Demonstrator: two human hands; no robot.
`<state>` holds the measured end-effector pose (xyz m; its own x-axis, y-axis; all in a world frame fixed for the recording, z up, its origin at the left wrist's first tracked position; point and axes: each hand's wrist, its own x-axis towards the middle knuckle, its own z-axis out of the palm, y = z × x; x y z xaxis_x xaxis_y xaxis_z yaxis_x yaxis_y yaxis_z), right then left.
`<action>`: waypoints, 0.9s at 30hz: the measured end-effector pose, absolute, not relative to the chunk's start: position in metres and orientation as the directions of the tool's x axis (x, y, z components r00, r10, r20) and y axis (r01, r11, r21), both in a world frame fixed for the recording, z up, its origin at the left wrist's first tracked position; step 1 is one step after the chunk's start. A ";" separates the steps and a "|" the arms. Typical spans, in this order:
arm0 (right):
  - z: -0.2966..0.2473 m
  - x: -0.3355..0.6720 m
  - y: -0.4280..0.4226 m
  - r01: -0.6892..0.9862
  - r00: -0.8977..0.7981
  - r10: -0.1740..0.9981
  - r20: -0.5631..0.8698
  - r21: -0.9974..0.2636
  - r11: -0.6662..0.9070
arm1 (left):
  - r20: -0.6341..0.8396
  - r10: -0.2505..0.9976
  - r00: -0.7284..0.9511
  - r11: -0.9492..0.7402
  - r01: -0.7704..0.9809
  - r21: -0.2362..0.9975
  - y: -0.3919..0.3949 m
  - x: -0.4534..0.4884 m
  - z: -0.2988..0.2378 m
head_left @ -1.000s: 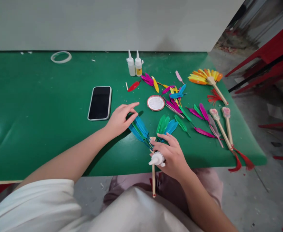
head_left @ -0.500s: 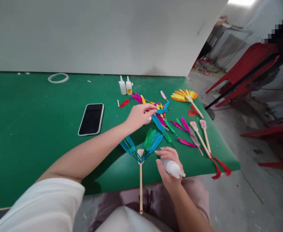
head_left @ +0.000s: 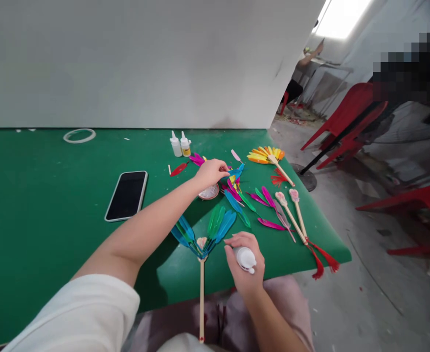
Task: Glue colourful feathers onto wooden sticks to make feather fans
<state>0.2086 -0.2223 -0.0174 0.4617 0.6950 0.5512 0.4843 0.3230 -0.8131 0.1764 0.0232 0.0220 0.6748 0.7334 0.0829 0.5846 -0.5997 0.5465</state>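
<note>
My left hand (head_left: 212, 171) reaches over the pile of loose feathers, its fingertips pinched on a blue feather (head_left: 237, 171). Beneath that wrist is a small round dish (head_left: 209, 192) with clear contents. My right hand (head_left: 253, 281) is wrapped around a white squeeze bottle (head_left: 245, 258), its cap tilted towards me. Between my arms lies a feather fan (head_left: 202, 293) with a wooden handle, which juts past the table's front edge. Green and blue feathers spread from its head on both sides; my left forearm lies across the view close to the left ones.
A phone (head_left: 126, 195) lies on the green table (head_left: 34, 220) at left, with a clear ring (head_left: 79, 136) beyond. Two small bottles (head_left: 180, 145) stand at the back. A yellow-orange fan (head_left: 268, 156) and two tasselled wooden handles (head_left: 291, 215) lie right. Red chairs (head_left: 347, 112) stand beyond.
The view has shifted, so the table sits lower and further left in it. The bottle in my right hand has turned its nozzle more downwards. The dish under my left wrist shows more.
</note>
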 end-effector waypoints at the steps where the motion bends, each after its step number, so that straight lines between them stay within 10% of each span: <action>1: -0.018 0.209 -0.223 0.486 0.464 0.696 0.547 -0.815 0.317 | 0.094 0.727 0.680 -0.600 0.562 0.570 0.022 0.166 0.027; 17: -0.016 0.205 -0.226 0.686 -0.152 0.880 0.450 -0.592 0.422 | -0.163 0.390 0.906 -0.589 0.381 0.713 -0.014 0.031 0.028; 27: -0.016 0.204 -0.226 0.726 -0.213 0.911 0.352 -0.567 0.389 | -0.188 0.385 0.904 -0.609 0.402 0.684 -0.014 0.032 0.023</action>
<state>0.2044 -0.2261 -0.0156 -0.2128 0.9114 0.3522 0.7262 0.3887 -0.5670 0.0320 -0.0143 0.0227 0.9037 0.3847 -0.1879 0.4015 -0.6093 0.6838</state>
